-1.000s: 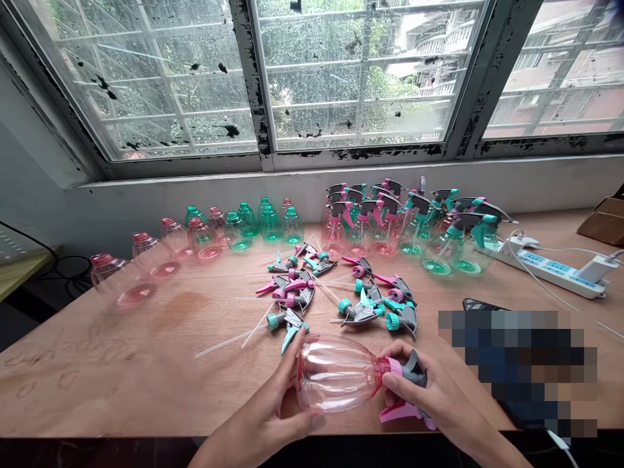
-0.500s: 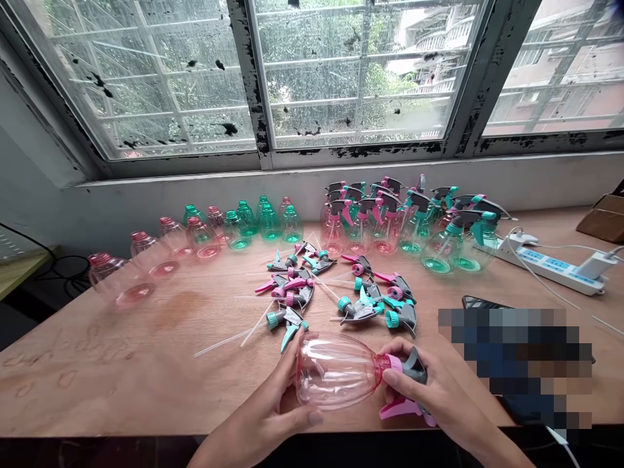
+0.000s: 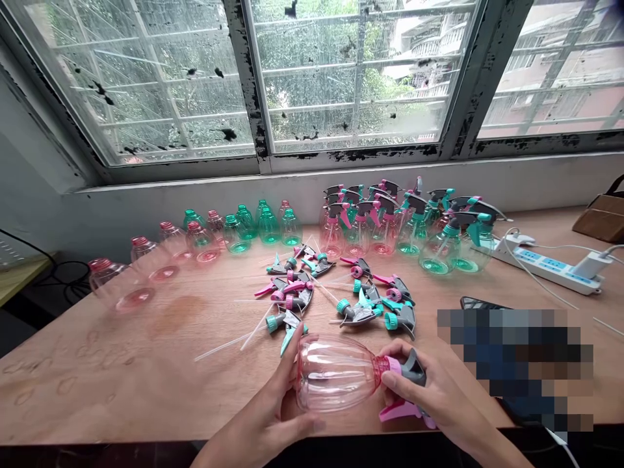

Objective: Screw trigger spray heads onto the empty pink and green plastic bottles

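A clear pink spray bottle [image 3: 336, 374] lies on its side over the table's front edge, its neck to the right. My left hand [image 3: 280, 396] cups the base, with the thumb below and the fingers on the far side. At the neck, my right hand [image 3: 419, 383] pinches the pink collar [image 3: 392, 365] of the grey and pink spray head between thumb and fingers; the pink trigger [image 3: 400, 411] points down towards me. Beyond the bottle lie several loose spray heads [image 3: 358, 309] in grey with teal or pink parts, some with thin clear tubes.
Open-topped pink and green bottles [image 3: 238, 237] stand at the back left. Bottles with spray heads fitted [image 3: 385, 227] stand at the back right. On the right are a power strip [image 3: 550, 263] with cables, a partly blurred phone [image 3: 487, 303] and a brown bag [image 3: 599, 218].
The view has shifted slightly. Both hands keep their hold on the pink spray bottle, which stays in almost the same position.
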The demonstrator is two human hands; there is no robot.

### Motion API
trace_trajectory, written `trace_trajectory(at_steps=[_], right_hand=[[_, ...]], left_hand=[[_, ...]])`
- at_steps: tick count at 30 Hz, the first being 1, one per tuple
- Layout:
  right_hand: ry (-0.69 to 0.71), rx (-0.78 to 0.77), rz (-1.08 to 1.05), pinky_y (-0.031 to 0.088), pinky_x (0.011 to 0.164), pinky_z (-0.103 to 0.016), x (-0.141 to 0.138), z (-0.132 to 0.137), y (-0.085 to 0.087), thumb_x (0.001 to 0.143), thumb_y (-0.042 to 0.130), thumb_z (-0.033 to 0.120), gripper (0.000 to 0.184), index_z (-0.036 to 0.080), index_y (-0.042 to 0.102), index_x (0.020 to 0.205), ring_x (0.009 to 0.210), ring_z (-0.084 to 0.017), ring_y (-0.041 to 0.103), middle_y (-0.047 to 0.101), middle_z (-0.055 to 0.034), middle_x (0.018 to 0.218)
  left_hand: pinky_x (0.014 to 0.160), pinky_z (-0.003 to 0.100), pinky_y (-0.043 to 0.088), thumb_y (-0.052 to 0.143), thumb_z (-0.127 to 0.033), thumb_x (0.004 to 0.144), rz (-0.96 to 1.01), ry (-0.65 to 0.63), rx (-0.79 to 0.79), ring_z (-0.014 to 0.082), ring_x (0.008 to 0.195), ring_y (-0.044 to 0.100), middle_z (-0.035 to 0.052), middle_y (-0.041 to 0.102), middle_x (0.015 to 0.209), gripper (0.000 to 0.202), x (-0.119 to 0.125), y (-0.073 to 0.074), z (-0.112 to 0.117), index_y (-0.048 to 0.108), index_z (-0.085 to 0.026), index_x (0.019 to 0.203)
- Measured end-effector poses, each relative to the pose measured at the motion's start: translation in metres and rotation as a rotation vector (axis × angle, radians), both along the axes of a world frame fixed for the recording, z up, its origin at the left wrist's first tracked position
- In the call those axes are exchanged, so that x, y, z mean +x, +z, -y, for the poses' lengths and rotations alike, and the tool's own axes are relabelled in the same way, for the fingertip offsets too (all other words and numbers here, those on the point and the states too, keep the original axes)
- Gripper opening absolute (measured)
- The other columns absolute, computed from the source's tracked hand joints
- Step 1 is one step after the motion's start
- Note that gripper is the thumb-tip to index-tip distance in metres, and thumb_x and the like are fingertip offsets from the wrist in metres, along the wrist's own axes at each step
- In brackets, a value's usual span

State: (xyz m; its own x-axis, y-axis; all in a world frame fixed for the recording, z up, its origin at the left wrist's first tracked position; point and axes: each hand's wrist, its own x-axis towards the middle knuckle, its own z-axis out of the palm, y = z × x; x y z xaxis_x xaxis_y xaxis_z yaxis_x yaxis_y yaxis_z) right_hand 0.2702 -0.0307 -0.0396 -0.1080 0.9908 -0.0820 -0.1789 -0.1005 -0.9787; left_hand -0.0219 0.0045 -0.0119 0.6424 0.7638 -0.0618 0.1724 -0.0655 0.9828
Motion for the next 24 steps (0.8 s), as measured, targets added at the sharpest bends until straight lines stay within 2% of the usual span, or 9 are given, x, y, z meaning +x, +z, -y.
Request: trace_trajectory(at_steps=[2, 6, 10, 14, 19, 22, 24], right_hand=[[-0.007, 0.004, 0.007, 0.06, 0.058, -0.025, -0.0012, 0.0002, -0.0001, 0.083, 0.085, 0.048, 0.039, 0.018, 0.064, 0.097, 0.055, -0.013, 0.064, 0.073, 0.002, 0.064], [-0.019, 0.004, -0.004, 0.061, 0.062, -0.024, -0.0023, 0.0004, 0.0, 0.081, 0.086, 0.048, 0.04, 0.019, 0.064, 0.097, 0.053, -0.011, 0.062, 0.073, 0.0034, 0.064], [-0.015, 0.008, -0.013, 0.059, 0.058, -0.022, -0.0013, 0.0003, 0.0003, 0.082, 0.086, 0.048, 0.04, 0.018, 0.064, 0.096, 0.055, -0.012, 0.065, 0.074, 0.002, 0.064], [-0.023, 0.003, -0.003, 0.057, 0.057, -0.021, -0.0005, 0.0002, 0.0013, 0.083, 0.085, 0.047, 0.039, 0.017, 0.065, 0.097, 0.056, -0.013, 0.067, 0.074, 0.0014, 0.064], [-0.019, -0.004, -0.017, 0.058, 0.056, -0.023, -0.0012, 0.0005, 0.0033, 0.08, 0.087, 0.047, 0.04, 0.017, 0.065, 0.096, 0.056, -0.015, 0.067, 0.074, 0.0011, 0.064], [-0.021, 0.003, 0.0, 0.059, 0.057, -0.024, -0.0011, 0.0007, 0.004, 0.08, 0.086, 0.048, 0.04, 0.018, 0.065, 0.096, 0.056, -0.016, 0.067, 0.074, 0.0009, 0.065], [-0.021, 0.003, 0.027, 0.059, 0.058, -0.026, -0.0005, 0.0009, 0.0042, 0.082, 0.084, 0.048, 0.039, 0.018, 0.065, 0.096, 0.056, -0.016, 0.067, 0.073, 0.0009, 0.064]], left_hand=[[0.131, 0.049, 0.007, 0.077, -0.034, 0.09, 0.033, -0.005, -0.051, 0.0299, 0.161, 0.011, -0.0003, 0.014, 0.176, 0.11, -0.0005, -0.0014, 0.0001, -0.004, -0.043, 0.163], [0.131, 0.047, 0.011, 0.075, -0.042, 0.091, 0.058, -0.017, -0.116, 0.03, 0.162, 0.009, -0.0002, 0.009, 0.176, 0.103, -0.0027, -0.0051, -0.0011, 0.002, -0.041, 0.164], [0.13, 0.052, 0.011, 0.073, -0.037, 0.093, 0.002, -0.031, -0.05, 0.032, 0.162, 0.006, -0.0004, 0.009, 0.176, 0.102, -0.0026, -0.0039, -0.0018, -0.002, -0.045, 0.163], [0.13, 0.051, 0.006, 0.065, -0.032, 0.099, -0.008, -0.034, 0.033, 0.0275, 0.162, 0.003, -0.0027, 0.011, 0.176, 0.097, -0.0013, -0.0019, -0.0014, -0.008, -0.049, 0.16], [0.131, 0.049, 0.007, 0.076, -0.037, 0.091, 0.025, -0.019, -0.041, 0.0288, 0.162, 0.008, -0.001, 0.011, 0.176, 0.109, -0.0017, -0.0047, -0.0005, -0.006, -0.046, 0.162], [0.13, 0.052, 0.01, 0.075, -0.042, 0.091, 0.008, -0.007, -0.074, 0.0327, 0.161, 0.01, 0.0012, 0.008, 0.176, 0.105, -0.0037, -0.0077, -0.0007, -0.001, -0.042, 0.164], [0.13, 0.053, 0.01, 0.075, -0.04, 0.091, -0.028, -0.01, -0.047, 0.0333, 0.161, 0.011, 0.0013, 0.009, 0.176, 0.104, -0.0052, -0.0087, -0.0008, -0.001, -0.042, 0.163]])
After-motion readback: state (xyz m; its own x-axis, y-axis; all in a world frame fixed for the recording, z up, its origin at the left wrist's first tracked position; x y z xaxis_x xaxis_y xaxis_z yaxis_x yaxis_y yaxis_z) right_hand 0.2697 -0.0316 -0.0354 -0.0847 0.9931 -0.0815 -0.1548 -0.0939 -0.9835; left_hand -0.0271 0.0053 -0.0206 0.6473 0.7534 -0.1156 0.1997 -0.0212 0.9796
